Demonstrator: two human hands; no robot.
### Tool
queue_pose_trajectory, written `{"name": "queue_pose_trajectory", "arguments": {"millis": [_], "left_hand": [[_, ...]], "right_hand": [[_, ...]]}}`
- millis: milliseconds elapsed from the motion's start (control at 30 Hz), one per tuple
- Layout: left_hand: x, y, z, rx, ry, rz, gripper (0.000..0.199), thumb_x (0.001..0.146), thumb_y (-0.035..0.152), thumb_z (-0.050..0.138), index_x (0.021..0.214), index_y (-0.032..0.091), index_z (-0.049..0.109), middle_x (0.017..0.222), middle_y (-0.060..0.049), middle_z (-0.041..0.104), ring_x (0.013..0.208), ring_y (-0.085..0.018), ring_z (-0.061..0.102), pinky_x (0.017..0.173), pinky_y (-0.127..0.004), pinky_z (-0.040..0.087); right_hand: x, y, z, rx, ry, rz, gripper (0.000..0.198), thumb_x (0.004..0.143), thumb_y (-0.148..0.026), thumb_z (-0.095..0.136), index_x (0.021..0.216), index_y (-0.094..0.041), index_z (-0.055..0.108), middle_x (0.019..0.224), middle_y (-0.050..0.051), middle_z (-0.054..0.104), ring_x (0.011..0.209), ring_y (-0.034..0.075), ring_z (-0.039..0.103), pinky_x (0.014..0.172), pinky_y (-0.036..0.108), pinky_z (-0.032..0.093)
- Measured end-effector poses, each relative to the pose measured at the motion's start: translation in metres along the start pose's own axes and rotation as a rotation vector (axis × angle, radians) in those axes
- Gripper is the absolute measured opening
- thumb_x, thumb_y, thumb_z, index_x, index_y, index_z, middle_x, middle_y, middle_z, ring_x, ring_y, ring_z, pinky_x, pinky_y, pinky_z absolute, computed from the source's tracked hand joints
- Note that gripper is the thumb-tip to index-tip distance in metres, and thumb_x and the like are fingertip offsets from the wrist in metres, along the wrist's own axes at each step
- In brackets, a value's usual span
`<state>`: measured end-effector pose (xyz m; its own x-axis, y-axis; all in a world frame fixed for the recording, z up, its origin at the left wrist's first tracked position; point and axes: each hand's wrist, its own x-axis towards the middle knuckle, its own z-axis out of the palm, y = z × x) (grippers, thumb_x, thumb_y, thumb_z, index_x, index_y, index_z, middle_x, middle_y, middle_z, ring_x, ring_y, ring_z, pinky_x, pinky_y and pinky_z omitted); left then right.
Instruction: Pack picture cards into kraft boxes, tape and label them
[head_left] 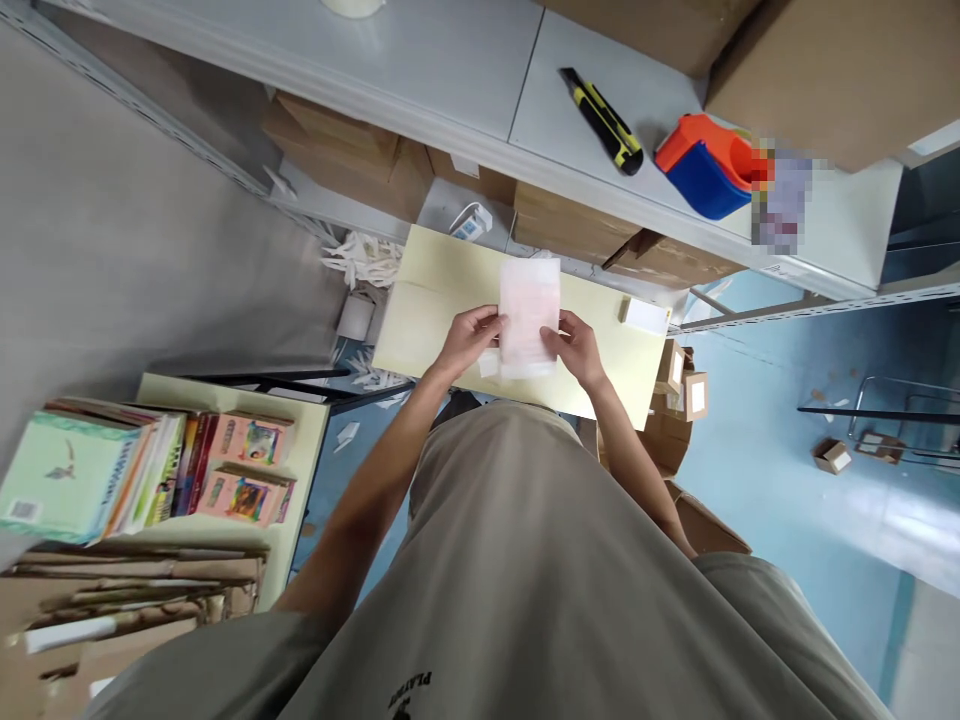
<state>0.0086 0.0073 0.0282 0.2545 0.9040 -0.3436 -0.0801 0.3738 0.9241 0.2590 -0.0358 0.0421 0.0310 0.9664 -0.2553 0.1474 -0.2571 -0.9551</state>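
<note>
Between my two hands is a flat, pale pinkish-white packet point(529, 312), upright and rectangular; it looks like a thin translucent wrapper, and what is inside I cannot make out. My left hand point(474, 338) grips its left edge, thumb on the front. On the right edge my right hand point(572, 346) is closed the same way, thumb across the lower front. Both hands are over a pale yellow table point(442, 290). A small white piece point(489, 363) shows just below my left fingers. Toward the table's right end lies a white box point(645, 315).
On the shelf point(465, 60) above lie a yellow-black utility knife point(604, 122) and an orange-blue tape dispenser point(709, 165). Cardboard boxes point(577, 225) fill the level below. Stacked books point(75, 465) stand on a side table at left, above flattened cardboard point(150, 600). Paper scraps point(367, 258) are heaped behind.
</note>
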Motion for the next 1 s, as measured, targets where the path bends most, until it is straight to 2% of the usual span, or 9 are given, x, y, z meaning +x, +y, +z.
{"name": "queue_pose_trajectory", "arguments": {"millis": [133, 267, 367, 533, 600, 667, 767, 900, 1000], "left_hand": [[0.007, -0.002, -0.023, 0.057, 0.150, 0.078, 0.055, 0.083, 0.069, 0.098, 0.103, 0.019, 0.084, 0.108, -0.008, 0.089, 0.086, -0.022, 0.081, 0.071, -0.032, 0.070], [0.005, 0.006, -0.036, 0.194, 0.213, 0.206, 0.031, 0.094, 0.046, 0.092, 0.109, 0.020, 0.085, 0.115, -0.008, 0.090, 0.087, -0.021, 0.084, 0.073, -0.029, 0.069], [-0.003, 0.014, -0.046, 0.258, 0.167, 0.333, 0.033, 0.095, 0.037, 0.091, 0.124, 0.023, 0.087, 0.129, -0.008, 0.087, 0.102, -0.024, 0.088, 0.083, -0.031, 0.073], [-0.008, 0.023, -0.089, 0.225, -0.012, 0.366, 0.044, 0.103, 0.044, 0.085, 0.143, 0.025, 0.084, 0.147, -0.012, 0.083, 0.119, -0.026, 0.087, 0.101, -0.038, 0.076], [-0.005, 0.024, -0.116, 0.206, 0.020, 0.333, 0.042, 0.107, 0.048, 0.080, 0.141, 0.023, 0.084, 0.144, -0.014, 0.085, 0.125, -0.028, 0.085, 0.110, -0.042, 0.073], [0.002, 0.022, -0.144, 0.214, 0.148, 0.320, 0.045, 0.106, 0.052, 0.082, 0.140, 0.023, 0.083, 0.147, -0.015, 0.085, 0.131, -0.030, 0.083, 0.114, -0.044, 0.071], [0.009, 0.019, -0.181, 0.173, 0.234, 0.275, 0.058, 0.097, 0.059, 0.091, 0.143, 0.025, 0.080, 0.152, -0.015, 0.082, 0.132, -0.032, 0.083, 0.105, -0.041, 0.073], [0.012, 0.019, -0.210, 0.052, 0.083, 0.159, 0.066, 0.091, 0.064, 0.095, 0.142, 0.024, 0.081, 0.129, -0.013, 0.089, 0.109, -0.030, 0.087, 0.077, -0.033, 0.072], [0.013, 0.020, -0.217, 0.033, 0.066, 0.126, 0.070, 0.087, 0.061, 0.097, 0.143, 0.024, 0.081, 0.127, -0.012, 0.089, 0.097, -0.027, 0.086, 0.062, -0.027, 0.065]], "right_hand": [[0.003, -0.021, 0.046, -0.193, 0.228, -0.134, 0.070, 0.100, -0.087, 0.079, 0.139, -0.028, 0.082, 0.144, 0.016, 0.084, 0.129, 0.036, 0.083, 0.108, 0.055, 0.075], [0.007, -0.047, 0.107, -0.153, 0.134, -0.145, 0.069, 0.104, -0.088, 0.075, 0.137, -0.028, 0.085, 0.141, 0.013, 0.088, 0.128, 0.034, 0.087, 0.110, 0.051, 0.077], [0.015, -0.057, 0.142, -0.131, 0.180, -0.103, 0.068, 0.100, -0.085, 0.082, 0.138, -0.029, 0.084, 0.136, 0.010, 0.089, 0.124, 0.033, 0.089, 0.110, 0.051, 0.077], [0.036, -0.052, 0.159, -0.008, 0.263, -0.073, 0.060, 0.102, -0.079, 0.077, 0.127, -0.025, 0.085, 0.121, 0.012, 0.091, 0.118, 0.033, 0.088, 0.108, 0.051, 0.074], [0.044, -0.046, 0.163, 0.039, 0.273, -0.023, 0.060, 0.098, -0.077, 0.080, 0.124, -0.023, 0.085, 0.113, 0.011, 0.091, 0.110, 0.032, 0.087, 0.101, 0.050, 0.074], [0.051, -0.044, 0.170, 0.099, 0.272, 0.045, 0.057, 0.093, -0.073, 0.085, 0.119, -0.023, 0.085, 0.106, 0.009, 0.090, 0.102, 0.028, 0.084, 0.095, 0.047, 0.073], [0.056, -0.046, 0.188, 0.237, 0.240, 0.151, 0.053, 0.085, -0.068, 0.093, 0.112, -0.023, 0.086, 0.099, 0.004, 0.086, 0.094, 0.023, 0.081, 0.092, 0.043, 0.072], [0.056, -0.053, 0.210, 0.355, 0.222, 0.234, 0.055, 0.075, -0.066, 0.101, 0.106, -0.024, 0.087, 0.095, 0.001, 0.084, 0.088, 0.019, 0.079, 0.092, 0.040, 0.073], [0.056, -0.055, 0.218, 0.372, 0.222, 0.245, 0.056, 0.073, -0.067, 0.103, 0.106, -0.024, 0.088, 0.096, 0.001, 0.085, 0.089, 0.019, 0.079, 0.094, 0.041, 0.073]]}}
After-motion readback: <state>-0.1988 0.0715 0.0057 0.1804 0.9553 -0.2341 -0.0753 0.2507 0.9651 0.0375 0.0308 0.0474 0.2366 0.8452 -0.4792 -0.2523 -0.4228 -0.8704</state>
